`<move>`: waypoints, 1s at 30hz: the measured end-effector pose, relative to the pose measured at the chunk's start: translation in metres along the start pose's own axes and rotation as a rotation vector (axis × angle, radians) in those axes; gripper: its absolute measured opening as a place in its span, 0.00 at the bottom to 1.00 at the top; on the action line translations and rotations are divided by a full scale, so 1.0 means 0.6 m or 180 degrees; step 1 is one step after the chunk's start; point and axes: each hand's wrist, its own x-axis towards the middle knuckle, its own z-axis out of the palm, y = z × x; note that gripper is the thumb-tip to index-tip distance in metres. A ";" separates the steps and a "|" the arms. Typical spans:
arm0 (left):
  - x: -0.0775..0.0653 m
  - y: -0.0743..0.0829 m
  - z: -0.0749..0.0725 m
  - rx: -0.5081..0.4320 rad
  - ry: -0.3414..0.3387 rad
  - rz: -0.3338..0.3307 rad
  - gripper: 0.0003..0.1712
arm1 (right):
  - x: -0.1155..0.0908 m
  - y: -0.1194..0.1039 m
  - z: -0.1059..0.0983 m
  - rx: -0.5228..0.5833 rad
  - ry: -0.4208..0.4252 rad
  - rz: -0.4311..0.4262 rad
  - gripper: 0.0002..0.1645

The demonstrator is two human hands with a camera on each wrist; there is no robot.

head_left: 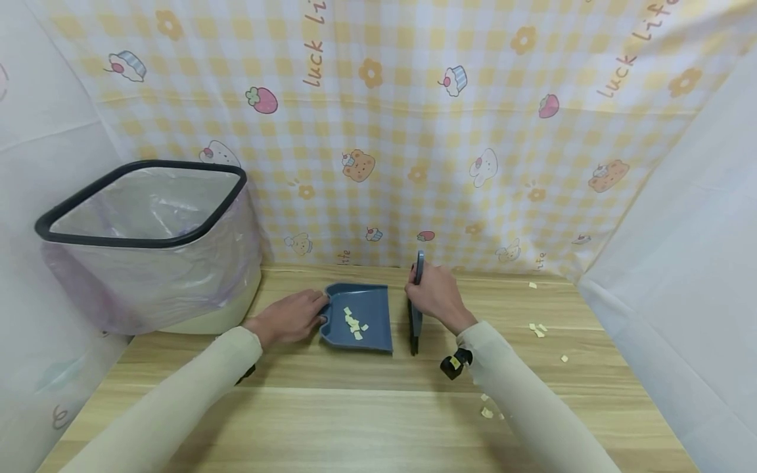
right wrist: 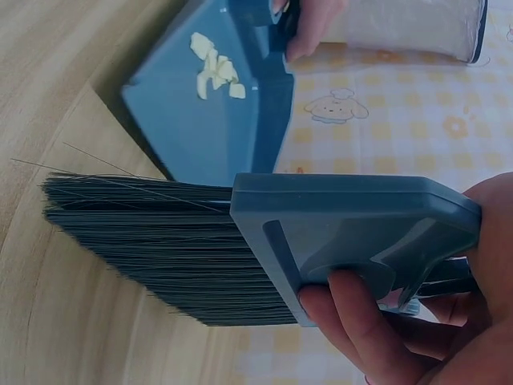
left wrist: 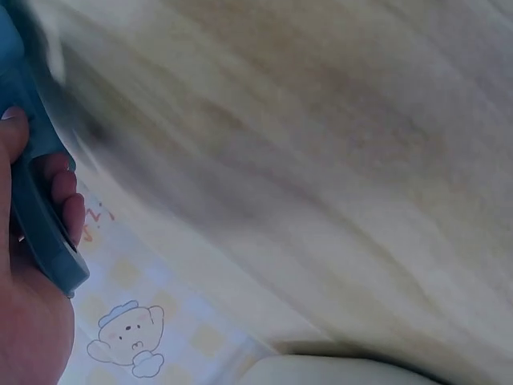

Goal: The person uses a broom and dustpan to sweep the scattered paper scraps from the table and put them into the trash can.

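A blue-grey dustpan [head_left: 372, 305] lies on the wooden table, several pale yellow scraps [head_left: 353, 323] on its floor. My left hand [head_left: 292, 316] grips the dustpan by its handle [left wrist: 36, 200] at the left end, fingers curled round it in the left wrist view. Just right of the pan's front lip, my right hand [head_left: 436, 294] holds a matching hand brush [head_left: 416, 322] upright. In the right wrist view, dark bristles [right wrist: 160, 241] point away from the hand, and its fingers [right wrist: 361, 317] curl against the brush body. A gap separates brush and pan in the head view.
To the left stands a bin [head_left: 195, 282] with a black rim and a translucent liner. More pale scraps [head_left: 537, 330] lie scattered over the right side of the table [head_left: 331, 427]. A checked curtain [head_left: 378, 131] hangs along the table's back edge.
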 end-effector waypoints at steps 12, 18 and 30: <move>0.010 0.001 -0.033 -0.0136 -0.0029 -0.0163 0.10 | 0.000 0.000 0.000 -0.0007 0.0001 0.0025 0.08; 0.017 -0.005 -0.054 -0.0144 0.0213 0.0071 0.07 | 0.001 -0.002 -0.001 -0.0012 0.0013 0.0003 0.09; 0.034 -0.009 -0.106 0.0021 0.0221 0.0039 0.09 | -0.003 -0.005 0.001 0.0003 0.0021 -0.0014 0.10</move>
